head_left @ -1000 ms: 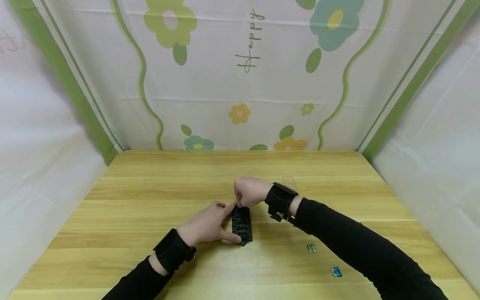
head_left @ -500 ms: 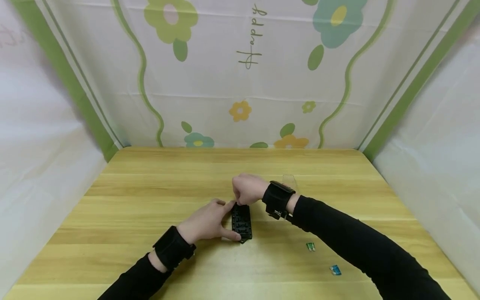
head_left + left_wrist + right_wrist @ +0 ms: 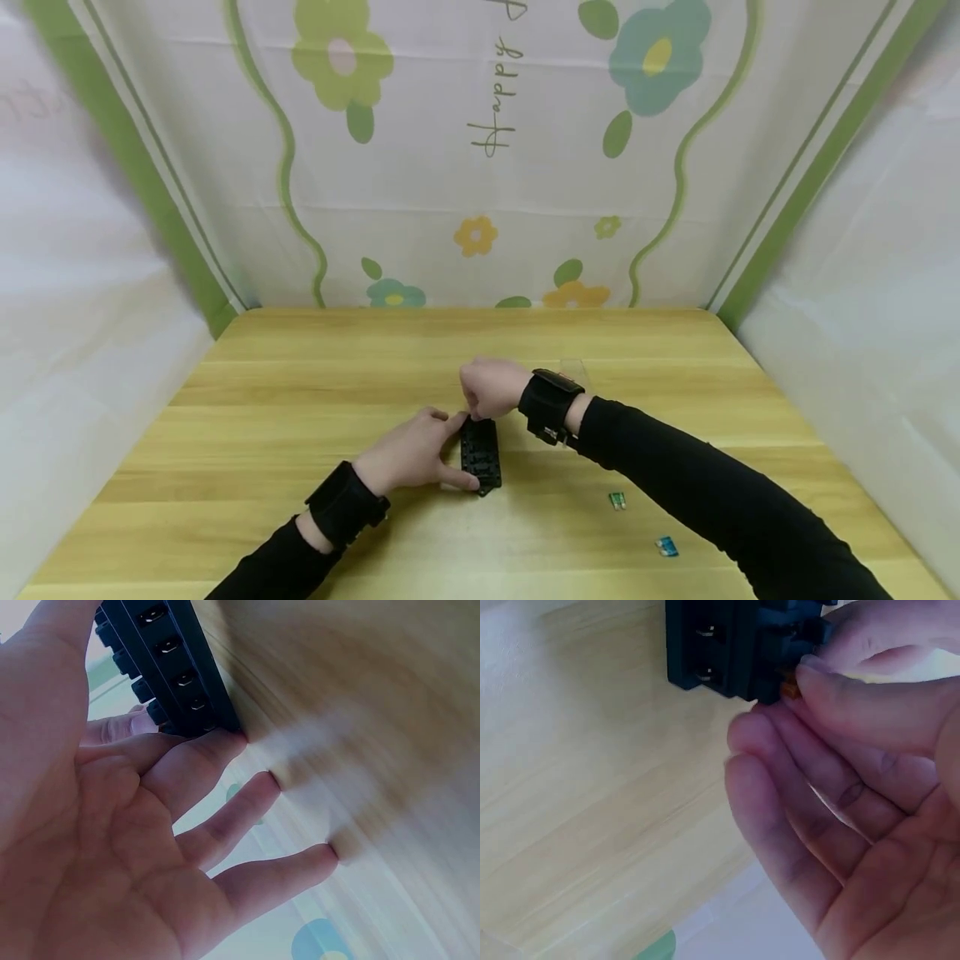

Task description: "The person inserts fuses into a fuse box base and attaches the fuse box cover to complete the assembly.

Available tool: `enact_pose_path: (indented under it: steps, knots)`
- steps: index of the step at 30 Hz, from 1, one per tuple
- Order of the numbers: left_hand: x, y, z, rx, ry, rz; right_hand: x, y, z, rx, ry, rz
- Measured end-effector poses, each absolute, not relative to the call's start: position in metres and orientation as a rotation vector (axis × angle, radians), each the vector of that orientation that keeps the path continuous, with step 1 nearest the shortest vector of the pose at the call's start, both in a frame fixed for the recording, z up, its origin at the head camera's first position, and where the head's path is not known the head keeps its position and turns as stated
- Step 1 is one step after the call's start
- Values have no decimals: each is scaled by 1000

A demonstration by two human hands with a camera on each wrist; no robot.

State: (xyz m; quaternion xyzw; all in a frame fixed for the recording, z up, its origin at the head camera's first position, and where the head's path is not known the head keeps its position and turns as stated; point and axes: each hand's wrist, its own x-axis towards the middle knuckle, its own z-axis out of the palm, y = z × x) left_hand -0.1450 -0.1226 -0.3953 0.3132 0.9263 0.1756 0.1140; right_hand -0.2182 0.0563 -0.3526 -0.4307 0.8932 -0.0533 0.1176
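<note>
A black fuse block (image 3: 482,457) with several slots lies lengthwise on the table in the head view. My left hand (image 3: 408,454) holds it from the left, thumb at the near end and index finger at the far end. The left wrist view shows metal terminals along the side of the block (image 3: 169,646), with the other fingertips reaching down to the tabletop. At the far end, my right hand (image 3: 491,388) pinches a small orange blade fuse (image 3: 790,687) between thumb and index finger, right at an end slot. The fingers hide most of this fuse.
A green blade fuse (image 3: 617,501) and a blue blade fuse (image 3: 667,547) lie on the table (image 3: 315,375) to the right, near the right forearm. Behind the right wrist lies a clear plastic piece (image 3: 574,368), partly hidden. Patterned white cloth hangs around the table.
The head view has shifted slightly. Both hands keep their places at the fuse block, the right one still at its far end.
</note>
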Motion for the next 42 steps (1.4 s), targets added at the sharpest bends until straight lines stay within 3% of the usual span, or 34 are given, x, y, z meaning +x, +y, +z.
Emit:
enact_pose_path:
  steps: [18,28,42]
  knots:
    - [-145,-124,-403,944,2727,547,-217,47,-357,-1244,2680,-47]
    - [-145,-121,-402,909,2730,519,-207,66,-363,-1212,2717,-191]
    - [-149,-120,-409,980,2750,521,-205,72,-373,-1341,2782,-42]
